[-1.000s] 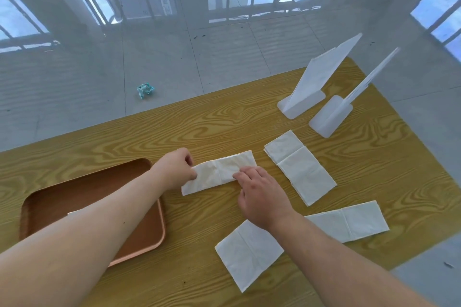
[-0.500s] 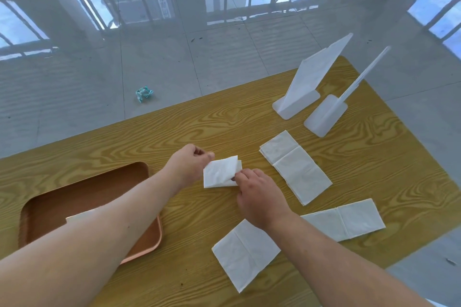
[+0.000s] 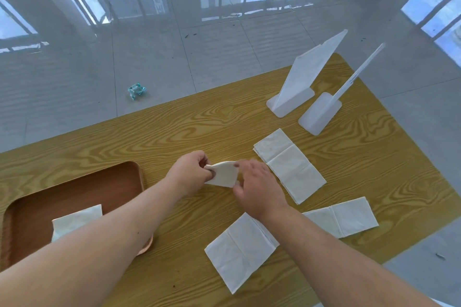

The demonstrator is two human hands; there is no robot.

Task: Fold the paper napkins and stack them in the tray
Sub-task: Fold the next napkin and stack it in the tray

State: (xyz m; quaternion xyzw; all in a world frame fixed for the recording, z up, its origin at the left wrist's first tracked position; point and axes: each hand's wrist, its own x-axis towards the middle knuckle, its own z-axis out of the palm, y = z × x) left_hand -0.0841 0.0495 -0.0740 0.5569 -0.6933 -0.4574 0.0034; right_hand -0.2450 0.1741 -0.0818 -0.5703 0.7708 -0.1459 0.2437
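Napkin [image 3: 224, 174] folded small sits between your two hands, lifted a little off the wooden table [image 3: 174, 137]. Your left hand [image 3: 190, 173] pinches its left edge, thumb and fingertips closed on the paper. Your right hand [image 3: 257, 188] holds the right edge, fingers curled over the top corner and thumb underneath, so both hands are clamped on the same piece.

Just right of your right fingers lies a long half-folded napkin [image 3: 290, 164], flat on the table and angled away from you. Below your right wrist a square unfolded napkin [image 3: 240, 249] lies flat, partly under your forearm. Right of that forearm, another half-folded napkin [image 3: 346, 217] lies near the table's edge.

Left of your left hand, beyond the forearm, is the brown tray [image 3: 82, 182]. One folded napkin in the tray [image 3: 77, 219] already rests there, partly hidden by your left arm.

Far past your right fingers, two white plastic holders stand well apart from the napkins: the nearer-left stand [image 3: 304, 82] and the right stand [image 3: 321, 114], side by side. A crumpled teal wrapper [image 3: 136, 90] lies on the tiled floor beyond the table.
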